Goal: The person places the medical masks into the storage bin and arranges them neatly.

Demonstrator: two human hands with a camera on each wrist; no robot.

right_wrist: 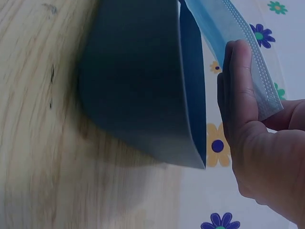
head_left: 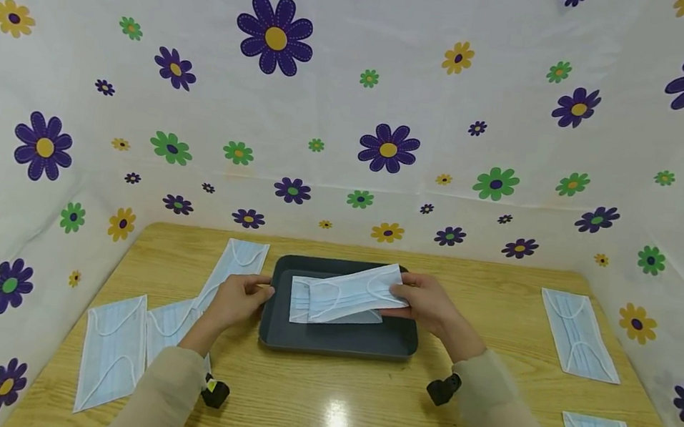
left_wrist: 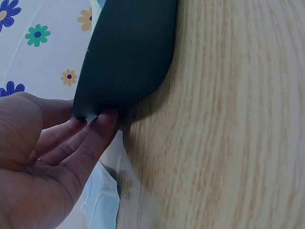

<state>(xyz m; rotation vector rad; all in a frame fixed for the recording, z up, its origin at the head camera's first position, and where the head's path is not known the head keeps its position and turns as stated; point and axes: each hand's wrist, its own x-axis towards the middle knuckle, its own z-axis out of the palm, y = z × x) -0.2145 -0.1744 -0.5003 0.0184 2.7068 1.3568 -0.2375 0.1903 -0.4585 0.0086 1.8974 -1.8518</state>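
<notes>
The right hand [head_left: 425, 301] is pinching a face mask [head_left: 357, 295], which is slanting away to that hand's left, over a lower mask [head_left: 300, 303] in the tray [head_left: 337, 347]. The left hand [head_left: 237, 301] is gripping the tray's near edge; tugging there could be tilting it, sliding the lower mask askew.

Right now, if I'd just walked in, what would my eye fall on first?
Probably the flowered cloth rising behind and beside the table, with its bold purple blooms. Next comes the dark tray, where the right hand holds a pale blue mask over at least one more, while the left hand holds the tray's left edge. Other masks lie towards both sides of the table.
</notes>
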